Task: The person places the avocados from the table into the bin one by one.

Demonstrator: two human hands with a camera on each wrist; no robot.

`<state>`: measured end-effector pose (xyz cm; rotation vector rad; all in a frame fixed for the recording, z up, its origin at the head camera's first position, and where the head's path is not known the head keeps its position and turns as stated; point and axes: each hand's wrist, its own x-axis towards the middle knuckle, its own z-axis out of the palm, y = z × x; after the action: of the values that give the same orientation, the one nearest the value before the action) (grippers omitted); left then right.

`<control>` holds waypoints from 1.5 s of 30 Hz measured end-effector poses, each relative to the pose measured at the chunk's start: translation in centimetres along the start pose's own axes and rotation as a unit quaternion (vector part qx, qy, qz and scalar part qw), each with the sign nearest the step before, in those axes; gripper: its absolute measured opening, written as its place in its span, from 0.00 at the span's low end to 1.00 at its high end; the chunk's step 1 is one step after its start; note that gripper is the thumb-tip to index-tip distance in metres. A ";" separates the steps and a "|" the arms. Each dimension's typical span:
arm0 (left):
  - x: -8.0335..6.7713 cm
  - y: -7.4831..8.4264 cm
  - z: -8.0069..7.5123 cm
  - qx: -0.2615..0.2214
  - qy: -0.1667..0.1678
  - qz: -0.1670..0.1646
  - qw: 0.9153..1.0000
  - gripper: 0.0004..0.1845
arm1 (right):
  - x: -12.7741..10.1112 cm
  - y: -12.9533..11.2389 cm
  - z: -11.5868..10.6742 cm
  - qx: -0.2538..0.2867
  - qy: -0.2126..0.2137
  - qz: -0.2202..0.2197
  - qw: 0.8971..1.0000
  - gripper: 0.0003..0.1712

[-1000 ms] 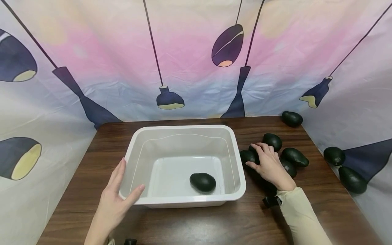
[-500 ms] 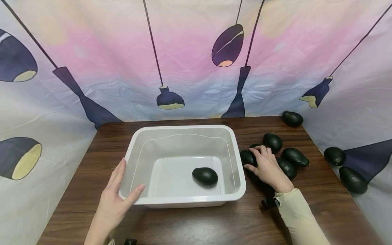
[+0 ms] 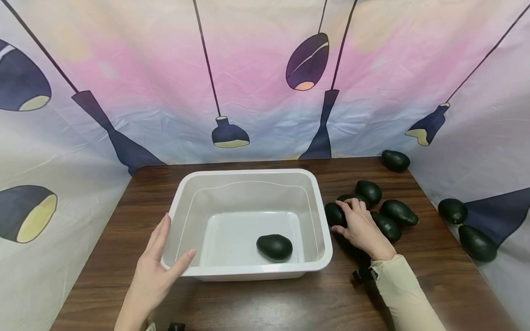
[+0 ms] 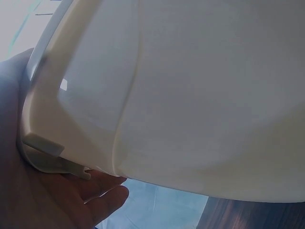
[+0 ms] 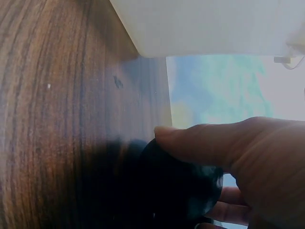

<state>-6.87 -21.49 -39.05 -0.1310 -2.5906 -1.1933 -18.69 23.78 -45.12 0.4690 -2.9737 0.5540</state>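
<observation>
The right hand [image 3: 364, 230] had its thumb and fingers curled round a dark-green, oval avocado [image 3: 334, 214] on the brown wood-grain tabletop [image 3: 285, 305], just outside an off-white rectangular plastic tub [image 3: 248, 270]; the left hand [image 3: 151, 271], fingers spread and nearly straight, touched the tub's near-left corner; inside lay another avocado [image 3: 274, 247]

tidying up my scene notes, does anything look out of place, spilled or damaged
Two avocados appear past the right edge of the table, over the patterned cloth, their support unclear. That looks odd because most of the rest lie on the table and one sits in the white tub. No spill or damage stands out.
</observation>
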 end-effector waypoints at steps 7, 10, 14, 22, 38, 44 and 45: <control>0.1 -0.1 0.0 0.010 0.006 0.004 1.000 0.48 | 0.1 0.1 0.0 0.001 -0.001 0.001 1.000 0.39; 0.1 -0.1 0.0 0.011 0.006 0.004 1.000 0.48 | 0.0 0.2 -0.1 0.001 -0.003 0.002 1.000 0.39; 0.2 -0.1 0.0 0.012 0.007 0.006 1.000 0.49 | 0.0 0.1 -0.5 0.004 -0.002 0.005 1.000 0.38; 0.2 -0.1 -0.1 0.012 0.005 0.005 1.000 0.48 | 0.0 -0.4 -2.5 0.023 0.029 0.013 0.999 0.39; 0.2 0.0 0.0 0.008 -0.002 -0.006 1.000 0.48 | -0.7 -1.8 -5.5 0.086 0.215 -0.047 0.972 0.38; 0.1 0.0 0.0 0.006 0.000 -0.005 1.000 0.48 | -1.2 -3.2 -6.7 0.120 0.270 -0.089 0.951 0.38; 0.1 -0.1 0.0 0.006 0.000 -0.005 1.000 0.48 | -1.4 -3.5 -6.9 0.124 0.273 -0.092 0.950 0.38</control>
<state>-6.96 -21.51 -39.09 -0.1148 -2.6002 -1.1813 -16.16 23.60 -37.73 0.5052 -2.3192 0.8760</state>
